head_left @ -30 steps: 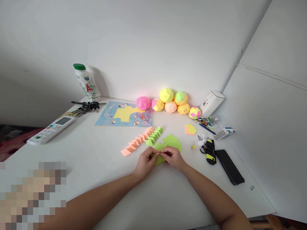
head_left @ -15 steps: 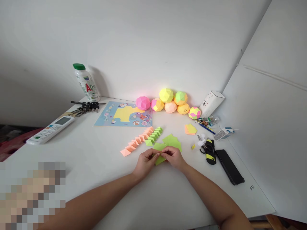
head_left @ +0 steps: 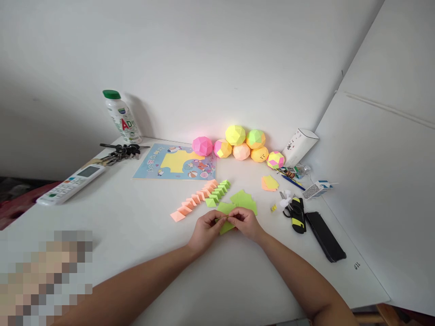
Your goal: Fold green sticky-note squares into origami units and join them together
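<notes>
Head view: green paper (head_left: 225, 226) mostly hidden between both hands.

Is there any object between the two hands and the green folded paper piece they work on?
Nothing visible stands between them. The left hand and the right hand both pinch the green folded paper piece directly. The stack of loose green paper squares lies just behind it, not in the way.

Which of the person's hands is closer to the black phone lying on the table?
Right. The right hand sits just left of the black phone; the left hand is farther left, beyond the green paper both pinch.
</notes>
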Demonstrator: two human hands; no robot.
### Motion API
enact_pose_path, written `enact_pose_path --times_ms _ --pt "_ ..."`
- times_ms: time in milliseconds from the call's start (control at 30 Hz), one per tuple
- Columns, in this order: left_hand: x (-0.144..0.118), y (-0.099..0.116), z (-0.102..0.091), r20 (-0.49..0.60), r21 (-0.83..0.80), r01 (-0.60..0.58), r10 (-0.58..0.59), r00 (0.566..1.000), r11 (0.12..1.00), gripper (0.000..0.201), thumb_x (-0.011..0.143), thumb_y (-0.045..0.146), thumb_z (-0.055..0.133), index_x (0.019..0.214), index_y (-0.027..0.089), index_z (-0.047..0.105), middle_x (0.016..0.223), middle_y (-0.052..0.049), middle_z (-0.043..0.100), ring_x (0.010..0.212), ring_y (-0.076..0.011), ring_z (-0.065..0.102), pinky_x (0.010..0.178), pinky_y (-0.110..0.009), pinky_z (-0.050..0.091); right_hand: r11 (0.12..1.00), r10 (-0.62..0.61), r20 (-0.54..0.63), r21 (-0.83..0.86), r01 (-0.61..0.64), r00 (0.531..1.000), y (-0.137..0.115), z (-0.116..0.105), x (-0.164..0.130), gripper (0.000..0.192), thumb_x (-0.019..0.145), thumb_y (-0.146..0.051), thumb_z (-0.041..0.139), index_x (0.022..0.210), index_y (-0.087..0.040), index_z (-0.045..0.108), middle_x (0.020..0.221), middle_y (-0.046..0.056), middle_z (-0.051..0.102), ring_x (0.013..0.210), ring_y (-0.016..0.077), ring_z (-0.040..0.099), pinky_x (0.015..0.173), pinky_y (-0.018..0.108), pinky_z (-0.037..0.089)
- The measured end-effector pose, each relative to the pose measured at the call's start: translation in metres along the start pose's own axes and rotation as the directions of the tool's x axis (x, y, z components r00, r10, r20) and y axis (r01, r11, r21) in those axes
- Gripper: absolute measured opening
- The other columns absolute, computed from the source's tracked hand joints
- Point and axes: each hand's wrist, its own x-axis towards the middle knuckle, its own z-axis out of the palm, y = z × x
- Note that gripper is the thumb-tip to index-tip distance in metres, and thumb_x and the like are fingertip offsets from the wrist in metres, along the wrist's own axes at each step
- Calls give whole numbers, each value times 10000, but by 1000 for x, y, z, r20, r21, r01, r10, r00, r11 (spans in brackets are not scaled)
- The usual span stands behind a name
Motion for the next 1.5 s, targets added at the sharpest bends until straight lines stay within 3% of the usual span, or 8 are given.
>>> enact_pose_path --times_ms 267,467,633,833,1133,1500 --pt "2 -2 0 15 -2 -6 6 1000 1000 198 741 355 602 733 164 650 701 -22 624 641 -146 565 576 -242 452 995 -59 23 -79 61 998 1 -1 -1 144 760 -290 630 716 -154 612 634 -7 542 551 98 476 497 215 407" --pt "1 -5 1 13 4 -8 8 1000 1000 207 748 363 593 748 165 654 722 -28 622 693 -159 569 623 -251 454 997 -33 35 -63 35 999 3 1 -1 199 773 -337 611 708 -153 574 586 -23 495 513 91 441 463 207 390" --pt "-1 -2 1 6 -24 32 -32 999 999 228 746 384 587 736 159 625 694 -14 605 629 -135 550 574 -232 439 999 -15 59 -32 17 998 1 2 -2 206 776 -343 602 714 -150 562 599 -17 495 508 89 433 456 206 377" --pt "-3 1 4 69 -93 179 -173 983 980 288 752 448 563 777 162 584 542 41 533 410 -85 477 416 -205 392 999 -30 82 -30 32 996 -4 2 -3 191 789 -318 580 699 -155 538 589 -26 453 508 85 397 446 199 344" --pt "-5 1 2 67 -64 183 -179 982 981 302 758 468 565 764 165 559 525 50 545 394 -88 524 401 -190 391 998 -34 92 -46 38 995 -3 1 -4 202 798 -333 570 703 -163 516 592 -29 436 501 86 390 445 202 345" --pt "-5 2 3 31 -85 163 -161 987 983 357 729 473 612 658 202 389 402 80 504 360 -95 497 388 -175 338 1000 -9 88 12 8 996 -3 0 -3 227 795 -366 577 721 -157 529 600 -26 457 491 85 431 449 210 406"
